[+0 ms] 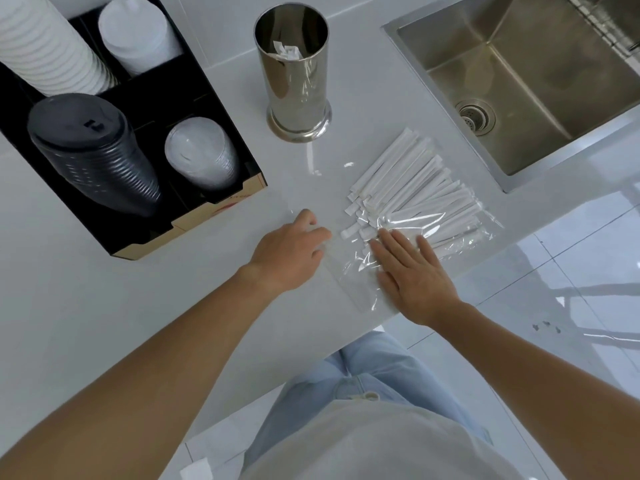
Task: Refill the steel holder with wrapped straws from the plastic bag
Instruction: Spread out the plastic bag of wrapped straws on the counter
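Observation:
A tall steel holder [297, 77] stands upright on the white counter, with a few wrapped straw ends low inside it. Below and to its right lies a clear plastic bag [408, 220] full of white wrapped straws [412, 178], fanned out flat. My right hand [412, 271] rests flat on the bag's near end, fingers spread. My left hand [291, 251] lies at the bag's open left edge, fingers curled onto the loose plastic; whether it pinches the film I cannot tell.
A black organiser [145, 109] with stacks of white cups, black lids and clear lids fills the left. A steel sink [519, 74] is sunk in the counter at upper right. The counter's edge runs just behind my right wrist, with tiled floor beyond.

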`<state>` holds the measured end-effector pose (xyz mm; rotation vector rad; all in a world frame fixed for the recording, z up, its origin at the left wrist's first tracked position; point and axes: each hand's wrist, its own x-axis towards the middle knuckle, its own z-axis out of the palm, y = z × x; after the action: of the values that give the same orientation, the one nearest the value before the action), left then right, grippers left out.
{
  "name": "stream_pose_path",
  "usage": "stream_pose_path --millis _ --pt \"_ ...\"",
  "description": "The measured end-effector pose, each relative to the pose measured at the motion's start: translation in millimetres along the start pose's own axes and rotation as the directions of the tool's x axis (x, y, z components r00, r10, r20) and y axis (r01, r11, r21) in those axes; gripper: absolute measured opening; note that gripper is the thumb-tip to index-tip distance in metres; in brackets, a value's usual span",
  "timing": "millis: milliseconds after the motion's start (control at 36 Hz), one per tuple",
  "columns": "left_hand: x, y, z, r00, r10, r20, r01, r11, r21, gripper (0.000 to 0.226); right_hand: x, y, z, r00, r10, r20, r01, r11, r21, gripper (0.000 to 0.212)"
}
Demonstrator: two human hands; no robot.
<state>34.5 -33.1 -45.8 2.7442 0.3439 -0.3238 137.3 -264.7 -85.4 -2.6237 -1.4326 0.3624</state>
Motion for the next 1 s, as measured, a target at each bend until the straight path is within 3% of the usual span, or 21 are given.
stream_pose_path --millis 194,444,583,722,806,917,1000 --pt "5.5 15.7 -0.8 0.993 0.051 0.104 -0.050 0.999 -0.009 0.039 -1.7 0.9 3.0 1.000 -0.006 -0.009 0.006 1.000 -0.007 0.054" --pt "10.5 22.6 4.4 0.990 0.032 0.137 -0.033 0.999 0.003 0.023 -2.1 3.0 2.4 0.997 0.005 0.080 -0.003 1.000 -0.018 0.056" --pt "-1.5 14.7 -0.7 0.995 0.044 0.093 -0.030 0.988 -0.149 0.024 -1.7 3.3 -2.1 0.993 0.007 0.115 -0.008 1.000 0.015 0.058" --pt "-32.2 -12.7 4.3 0.997 0.065 -0.048 -0.077 0.946 -0.314 0.023 -1.5 3.4 -4.7 0.992 0.009 0.126 -0.012 1.000 0.027 0.058" --pt "-47.6 -27.5 5.1 0.998 0.043 -0.047 -0.058 0.916 -0.396 0.023 -2.0 3.5 -4.2 0.991 0.007 0.137 -0.009 1.000 0.010 0.058" --pt "-60.0 -28.3 4.8 0.996 -0.079 -0.046 0.037 0.808 -0.588 0.033 -1.9 1.8 -4.3 0.991 0.017 0.129 -0.018 1.000 0.007 0.056" --pt "-64.0 -20.5 5.2 0.972 -0.226 -0.068 0.105 0.672 -0.733 0.024 -1.1 0.5 -5.3 0.990 0.025 0.142 -0.027 1.000 0.010 0.056"
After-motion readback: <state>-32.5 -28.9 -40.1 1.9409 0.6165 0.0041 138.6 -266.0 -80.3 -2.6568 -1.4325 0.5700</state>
